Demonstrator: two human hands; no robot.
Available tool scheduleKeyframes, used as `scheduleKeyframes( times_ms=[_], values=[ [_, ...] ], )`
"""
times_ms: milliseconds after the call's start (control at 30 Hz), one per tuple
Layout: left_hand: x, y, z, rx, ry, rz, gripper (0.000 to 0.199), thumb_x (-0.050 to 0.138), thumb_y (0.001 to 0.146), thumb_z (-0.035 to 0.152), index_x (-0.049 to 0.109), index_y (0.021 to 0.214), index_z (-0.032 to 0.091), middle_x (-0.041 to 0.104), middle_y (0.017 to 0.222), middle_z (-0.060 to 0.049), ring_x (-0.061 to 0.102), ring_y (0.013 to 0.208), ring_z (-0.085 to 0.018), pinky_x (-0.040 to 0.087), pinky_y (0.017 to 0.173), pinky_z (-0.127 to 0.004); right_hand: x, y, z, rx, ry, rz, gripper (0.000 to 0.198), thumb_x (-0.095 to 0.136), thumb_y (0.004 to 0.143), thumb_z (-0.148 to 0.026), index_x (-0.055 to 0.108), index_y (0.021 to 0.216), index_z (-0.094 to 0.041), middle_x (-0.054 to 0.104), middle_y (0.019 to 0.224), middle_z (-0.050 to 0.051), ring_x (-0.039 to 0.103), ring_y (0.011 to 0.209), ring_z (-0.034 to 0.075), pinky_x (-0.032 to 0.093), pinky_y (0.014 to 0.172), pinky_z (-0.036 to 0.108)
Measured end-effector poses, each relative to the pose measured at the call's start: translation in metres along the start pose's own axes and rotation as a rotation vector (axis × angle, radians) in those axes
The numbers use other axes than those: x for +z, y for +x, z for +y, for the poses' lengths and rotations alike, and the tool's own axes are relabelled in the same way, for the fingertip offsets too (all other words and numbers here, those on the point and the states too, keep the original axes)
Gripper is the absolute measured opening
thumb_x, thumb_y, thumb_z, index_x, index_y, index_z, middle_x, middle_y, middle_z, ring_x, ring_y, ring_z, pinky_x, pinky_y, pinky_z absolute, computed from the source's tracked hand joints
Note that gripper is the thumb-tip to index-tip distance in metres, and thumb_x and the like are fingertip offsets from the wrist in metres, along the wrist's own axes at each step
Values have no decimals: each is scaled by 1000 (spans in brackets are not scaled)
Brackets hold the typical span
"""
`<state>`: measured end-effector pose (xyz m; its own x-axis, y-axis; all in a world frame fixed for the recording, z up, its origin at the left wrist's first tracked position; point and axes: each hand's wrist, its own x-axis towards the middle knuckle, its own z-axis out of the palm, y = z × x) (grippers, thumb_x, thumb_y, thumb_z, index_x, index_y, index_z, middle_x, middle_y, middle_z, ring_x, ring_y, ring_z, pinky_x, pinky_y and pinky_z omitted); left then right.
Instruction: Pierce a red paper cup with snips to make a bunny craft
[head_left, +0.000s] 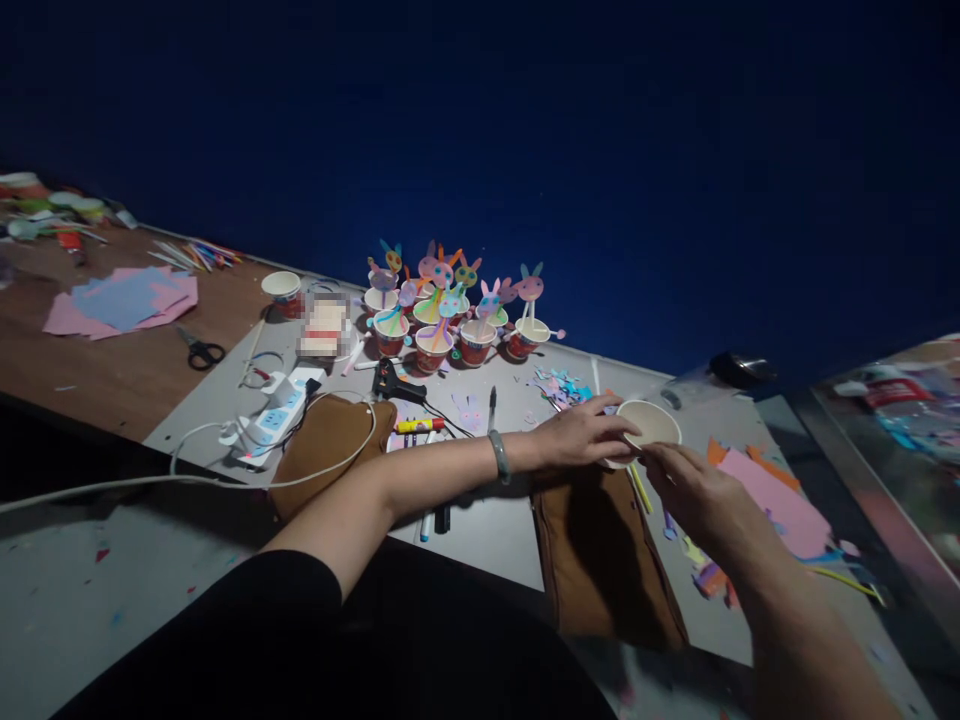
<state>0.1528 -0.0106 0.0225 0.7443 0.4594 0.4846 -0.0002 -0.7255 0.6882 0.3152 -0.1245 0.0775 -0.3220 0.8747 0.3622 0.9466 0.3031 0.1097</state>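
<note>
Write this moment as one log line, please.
left hand: holding paper cup | right hand: at cup's rim | nearby: pink paper, rabbit figures

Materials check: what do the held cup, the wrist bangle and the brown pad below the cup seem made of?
Cup: probably paper, matte; pale inside, round thin rim.
Bangle: possibly polished stone or glass; grey-green ring with slight sheen.
Brown pad: likely fabric, matte; seam-like edge lines, no shine.

Dk blue wall (525,150) behind; grey floor (67,610); brown-topped table (135,375) L, lt grey table (502,550) ctr; dim light.
</note>
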Motion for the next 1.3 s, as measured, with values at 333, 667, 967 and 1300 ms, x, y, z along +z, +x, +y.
scheduleKeyframes(
  times_ms=[333, 667, 967, 1300],
  values=[
    [-3, -6, -6, -56, 68, -4, 31, 38, 96, 26, 64, 103, 9, 61, 106, -13, 57, 106, -19, 46, 94, -29, 37, 6, -10, 306, 37, 372, 78, 71, 72, -51, 45, 135, -12, 61, 116, 20, 63, 84, 27, 54, 72, 41],
    [-33, -16, 24, 177, 605, -153, 30, 33, 95, 18, 62, 101, 13, 64, 106, -13, 65, 85, -19, 50, 65, -29, 40, 21, 0, 152, 94, 299, 68, 63, 77, -44, 42, 135, -15, 57, 121, 20, 55, 109, 34, 48, 86, 48],
    [-54, -17, 37, 148, 650, -67, 31, 35, 95, 23, 63, 91, 11, 65, 89, -10, 63, 76, -15, 40, 54, -26, 30, 40, 1, 56, 21, 310, 83, 65, 75, -47, 29, 143, -14, 61, 112, 19, 62, 96, 32, 53, 73, 42],
    [-60, -41, 44, 28, 601, 96, 28, 39, 94, 26, 63, 86, 15, 65, 80, -5, 62, 74, -13, 42, 57, -24, 24, 46, -25, -56, 93, 391, 92, 69, 74, -43, 23, 148, -13, 58, 119, 22, 64, 99, 33, 57, 74, 44]
  ],
)
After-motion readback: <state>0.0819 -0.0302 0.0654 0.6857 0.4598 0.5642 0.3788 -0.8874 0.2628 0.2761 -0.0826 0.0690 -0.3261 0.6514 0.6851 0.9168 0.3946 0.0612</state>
